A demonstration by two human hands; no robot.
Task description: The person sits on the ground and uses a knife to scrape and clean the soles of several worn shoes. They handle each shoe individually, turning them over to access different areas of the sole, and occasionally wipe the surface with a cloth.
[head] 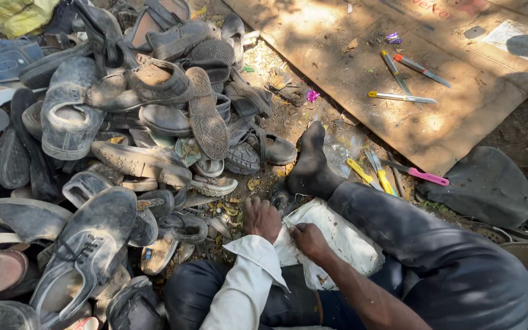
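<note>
Seated on the dirt ground [288, 119]. Left hand [261, 218] curled, fingers pressed together on the near edge of a dirty white cloth sheet [337, 241] across the lap; right hand [308, 239] pinching its fabric. Beside the left hand, a heap of worn grey shoes [123, 122].

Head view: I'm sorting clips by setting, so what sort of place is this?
Probably an outdoor, ground-level shoe repair or salvage spot: a big heap of worn shoes, knives on flattened cardboard over bare dirt, and sun-dappled shade.
</note>
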